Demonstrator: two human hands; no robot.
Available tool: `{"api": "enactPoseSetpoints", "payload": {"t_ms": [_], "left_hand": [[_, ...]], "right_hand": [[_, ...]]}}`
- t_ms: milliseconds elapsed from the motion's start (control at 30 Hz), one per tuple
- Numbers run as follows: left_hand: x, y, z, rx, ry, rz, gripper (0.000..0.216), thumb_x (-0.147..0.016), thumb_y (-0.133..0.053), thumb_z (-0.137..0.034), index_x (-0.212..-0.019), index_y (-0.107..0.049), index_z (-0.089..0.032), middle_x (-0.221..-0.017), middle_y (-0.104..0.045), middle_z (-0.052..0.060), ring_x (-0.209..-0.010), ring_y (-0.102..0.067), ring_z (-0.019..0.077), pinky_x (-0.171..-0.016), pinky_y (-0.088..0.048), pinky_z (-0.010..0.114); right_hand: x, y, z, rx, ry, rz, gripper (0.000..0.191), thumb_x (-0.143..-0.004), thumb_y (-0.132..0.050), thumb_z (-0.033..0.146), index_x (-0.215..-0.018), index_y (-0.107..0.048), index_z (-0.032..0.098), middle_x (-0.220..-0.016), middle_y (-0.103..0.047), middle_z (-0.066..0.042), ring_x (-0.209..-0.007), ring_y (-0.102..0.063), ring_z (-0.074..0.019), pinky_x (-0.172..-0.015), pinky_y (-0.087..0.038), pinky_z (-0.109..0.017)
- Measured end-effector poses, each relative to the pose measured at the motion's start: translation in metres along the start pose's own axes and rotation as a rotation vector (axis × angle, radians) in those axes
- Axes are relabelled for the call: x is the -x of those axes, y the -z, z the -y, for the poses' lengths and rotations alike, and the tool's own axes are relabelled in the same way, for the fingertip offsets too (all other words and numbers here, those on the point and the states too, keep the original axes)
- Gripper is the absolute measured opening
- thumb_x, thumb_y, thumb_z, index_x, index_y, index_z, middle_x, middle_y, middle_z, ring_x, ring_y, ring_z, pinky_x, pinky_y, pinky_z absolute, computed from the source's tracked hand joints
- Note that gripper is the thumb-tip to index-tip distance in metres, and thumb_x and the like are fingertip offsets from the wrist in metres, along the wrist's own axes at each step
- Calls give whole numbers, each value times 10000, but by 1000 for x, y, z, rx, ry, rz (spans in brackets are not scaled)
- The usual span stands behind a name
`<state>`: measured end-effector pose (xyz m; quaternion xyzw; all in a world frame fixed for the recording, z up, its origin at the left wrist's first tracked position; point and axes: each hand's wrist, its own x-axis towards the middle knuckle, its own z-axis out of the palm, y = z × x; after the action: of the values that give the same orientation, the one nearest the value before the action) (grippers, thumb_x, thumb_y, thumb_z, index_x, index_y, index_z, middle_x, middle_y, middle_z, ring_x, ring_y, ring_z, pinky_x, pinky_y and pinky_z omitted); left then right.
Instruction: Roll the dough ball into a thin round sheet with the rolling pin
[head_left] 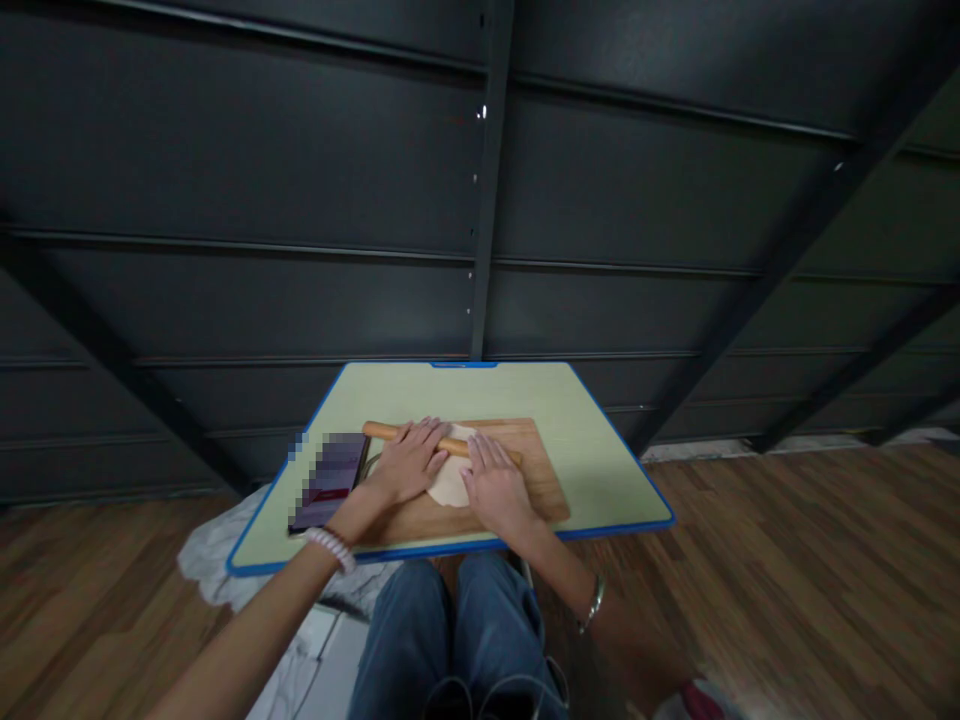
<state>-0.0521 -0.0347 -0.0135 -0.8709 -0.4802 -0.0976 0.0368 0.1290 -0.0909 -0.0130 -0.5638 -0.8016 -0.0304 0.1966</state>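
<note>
A wooden rolling pin [454,446] lies across a flat, pale sheet of dough [450,487] on a wooden board [551,480]. My left hand [409,462] rests on the pin's left part, palm down with fingers stretched out. On its right part lies my right hand [496,482], also palm down, fingers extended over the wood. Both hands are open and press on the pin rather than wrapping round it. Between them the middle of the pin and some dough show; my hands hide the rest of the dough's edges.
The board sits on a small pale-green table [607,470] with a blue rim. Left of the board lies a dark, partly pixelated flat device [334,480]. My knees [450,610] are under the near edge. A dark panelled wall [360,300] stands behind.
</note>
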Motion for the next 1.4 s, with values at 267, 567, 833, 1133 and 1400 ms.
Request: {"api": "enactPoseSetpoints", "payload": {"t_ms": [267,567,833,1133,1400], "left_hand": [[-43,1,0,-66,-2,20,464,-955,-240,-355,-1228,-524,-109,-1284,-557,150,-1231,-469,229,-1080,-280,416],[-84,-4,5,-140,-87,39,356,-922,-286,-229,-1024,-603,-104,-1060,-655,142,-1025,-587,214,-1011,-348,380],[-117,-4,9,-106,-84,223,417,-936,-229,-264,-1005,-623,-143,-1107,-663,112,-1041,-599,190,-987,-370,364],[-124,-9,10,-37,68,224,487,-936,-194,-291,-1351,-395,-133,-1444,-412,120,-1346,-346,192,-1114,-204,419],[-96,-6,-1,-69,145,167,511,-934,-217,-343,-1339,-417,-103,-1409,-447,164,-1334,-369,215,-1130,-159,461]], "right_hand": [[-22,-3,-26,-18,42,-12,493,-953,-357,344,-1335,-460,50,-1379,-482,-162,-1291,-416,-230,-1102,-300,-368],[-46,-11,-52,26,88,-15,511,-951,-371,388,-1331,-464,60,-1383,-477,-160,-1295,-408,-239,-1102,-281,-378],[-72,-13,-73,61,123,12,500,-987,-255,389,-1282,-520,84,-1313,-556,-132,-1256,-461,-211,-1088,-289,-346],[-92,-19,-83,121,51,119,497,-994,-213,366,-1244,-549,98,-1308,-555,-146,-1281,-437,-231,-1075,-304,-391],[-69,-3,-63,93,-2,77,487,-987,-233,370,-1264,-540,113,-1318,-551,-133,-1272,-448,-219,-1063,-319,-370]]}}
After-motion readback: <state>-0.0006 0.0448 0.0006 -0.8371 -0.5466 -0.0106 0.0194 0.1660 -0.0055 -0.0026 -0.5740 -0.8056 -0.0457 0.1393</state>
